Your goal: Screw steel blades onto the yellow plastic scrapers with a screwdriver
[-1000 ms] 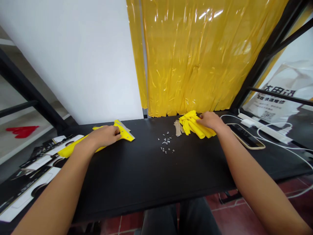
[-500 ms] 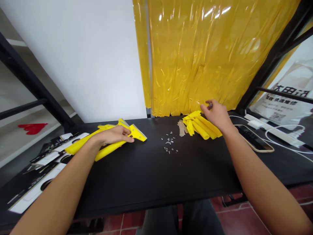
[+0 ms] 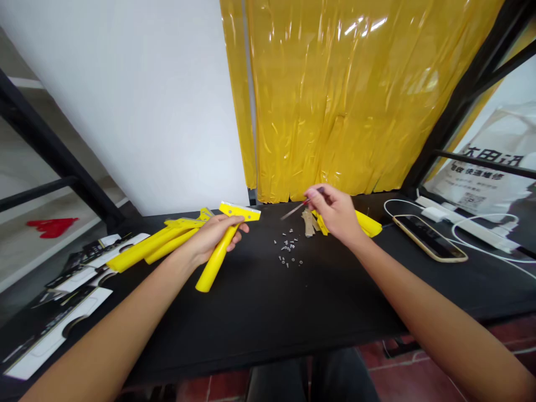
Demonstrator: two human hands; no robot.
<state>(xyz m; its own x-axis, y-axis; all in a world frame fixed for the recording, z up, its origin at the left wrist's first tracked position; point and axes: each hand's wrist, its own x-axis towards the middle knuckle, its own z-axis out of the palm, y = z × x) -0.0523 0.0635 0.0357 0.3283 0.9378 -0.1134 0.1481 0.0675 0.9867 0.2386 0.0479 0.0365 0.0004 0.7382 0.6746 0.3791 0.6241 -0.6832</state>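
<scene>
My left hand [image 3: 215,234] is closed round a yellow scraper [image 3: 213,267], with the blade end up and the handle slanting toward me. In my right hand [image 3: 335,215] is a thin screwdriver [image 3: 295,210], its shaft pointing left and down; most of its handle is hidden by the fingers. Between the hands, small screws and nuts [image 3: 288,245] lie scattered on the black table. Other yellow scrapers [image 3: 167,245] rest behind my left forearm. Yellow handle parts [image 3: 368,224] and brown flat strips [image 3: 309,222] lie beside my right hand, partly covered by it.
Printed black-and-white cards [image 3: 62,329] lie at the left. A phone [image 3: 431,237], white cables and a power strip [image 3: 469,223] are at the right. A yellow plastic curtain [image 3: 335,111] and a white panel [image 3: 146,100] stand behind the table [image 3: 268,312].
My left hand has lifted one scraper off the pile and moved it right, turning it blade up. My right hand has come left from above the yellow parts, bringing the screwdriver toward the screws.
</scene>
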